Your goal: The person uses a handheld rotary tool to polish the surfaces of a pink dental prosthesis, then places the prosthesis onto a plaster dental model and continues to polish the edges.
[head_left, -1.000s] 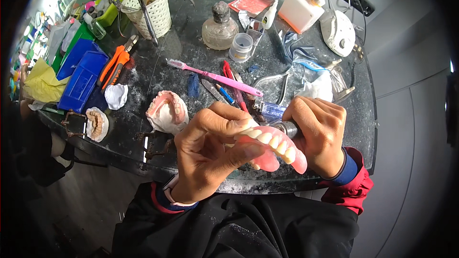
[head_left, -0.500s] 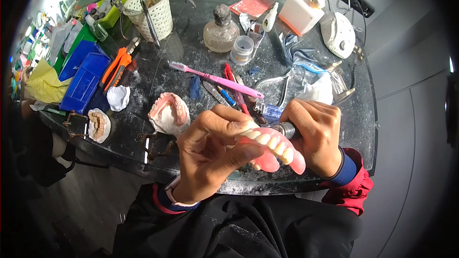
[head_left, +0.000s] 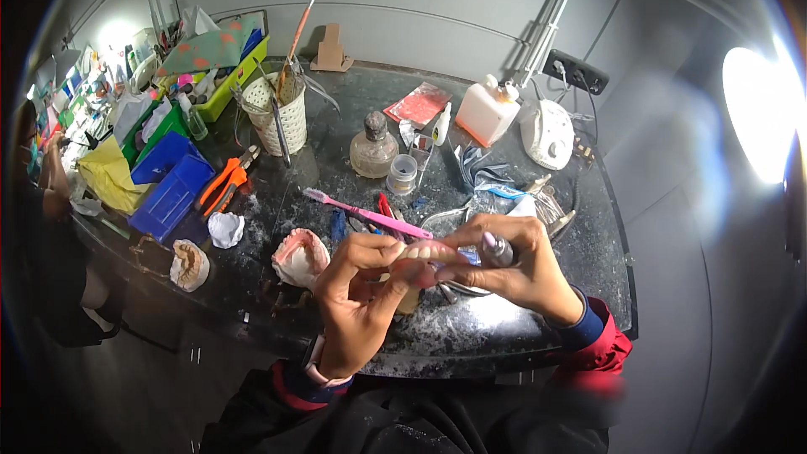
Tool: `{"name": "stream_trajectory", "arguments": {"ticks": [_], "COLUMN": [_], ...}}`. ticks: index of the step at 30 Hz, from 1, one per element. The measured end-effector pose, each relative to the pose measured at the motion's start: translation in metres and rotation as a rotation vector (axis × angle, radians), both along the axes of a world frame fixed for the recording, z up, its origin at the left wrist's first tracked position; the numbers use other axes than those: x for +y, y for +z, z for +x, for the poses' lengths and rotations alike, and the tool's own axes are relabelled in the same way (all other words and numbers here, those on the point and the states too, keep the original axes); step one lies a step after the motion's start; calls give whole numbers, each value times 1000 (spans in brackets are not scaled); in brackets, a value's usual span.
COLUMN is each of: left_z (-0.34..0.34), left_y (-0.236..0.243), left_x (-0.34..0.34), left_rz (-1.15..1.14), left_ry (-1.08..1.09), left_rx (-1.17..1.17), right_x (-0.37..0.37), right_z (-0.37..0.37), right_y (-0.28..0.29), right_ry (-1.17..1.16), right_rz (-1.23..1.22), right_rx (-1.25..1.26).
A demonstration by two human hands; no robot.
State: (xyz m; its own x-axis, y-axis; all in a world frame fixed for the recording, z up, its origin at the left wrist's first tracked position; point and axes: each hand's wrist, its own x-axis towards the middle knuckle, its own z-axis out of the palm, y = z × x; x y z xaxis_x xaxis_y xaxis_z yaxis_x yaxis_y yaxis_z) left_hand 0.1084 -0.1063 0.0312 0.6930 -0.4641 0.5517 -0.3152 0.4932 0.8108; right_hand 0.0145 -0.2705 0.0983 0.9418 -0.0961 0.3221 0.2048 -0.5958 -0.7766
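A pink denture [head_left: 427, 251] with pale teeth is pinched between the thumb and fingers of my left hand [head_left: 363, 301], above the front of the dark bench. My right hand [head_left: 531, 267] is closed around a metal rotary handpiece [head_left: 498, 251] whose end is a purplish-grey tip. Its thumb and a finger also touch the right end of the denture. Left of my left hand sits a plaster model with pink gums and teeth [head_left: 300, 258]. Beyond my hands lies a pink toothbrush [head_left: 368, 214], with small tools partly hidden beneath it.
At left are a plaster cast [head_left: 190, 266], orange-handled pliers [head_left: 224, 187], a blue bin [head_left: 172, 193] and a white tool basket [head_left: 277, 122]. Farther back stand a glass burner [head_left: 374, 150], a small jar [head_left: 403, 175] and a white canister [head_left: 488, 109]. A bright lamp [head_left: 763, 113] hangs right.
My view has tilted up, bringing in more wall and the lamp. The denture has turned, its teeth now nearly level. My right fingers have come onto it, and the handpiece tip now points upward.
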Motion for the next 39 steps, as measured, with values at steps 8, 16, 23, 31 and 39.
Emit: {"name": "stream_trajectory", "arguments": {"ticks": [8, 16, 23, 31, 39], "left_z": [23, 52, 58, 56, 64], "left_y": [80, 103, 82, 75, 69], "left_x": [142, 20, -55, -86, -107], "left_rz": [-240, 296, 477, 551, 611], "left_ry": [665, -57, -211, -228, -227], "left_rx": [-188, -620, -649, -707, -751], "right_x": [7, -10, -5, -11, -22], "right_z": [-14, -17, -19, -25, -20], "right_y": [13, 9, 19, 18, 12], "right_ry": [-104, -302, -226, -295, -356], "right_rz": [-134, 66, 21, -60, -262], "right_rx": [-177, -131, -118, -208, -480]}}
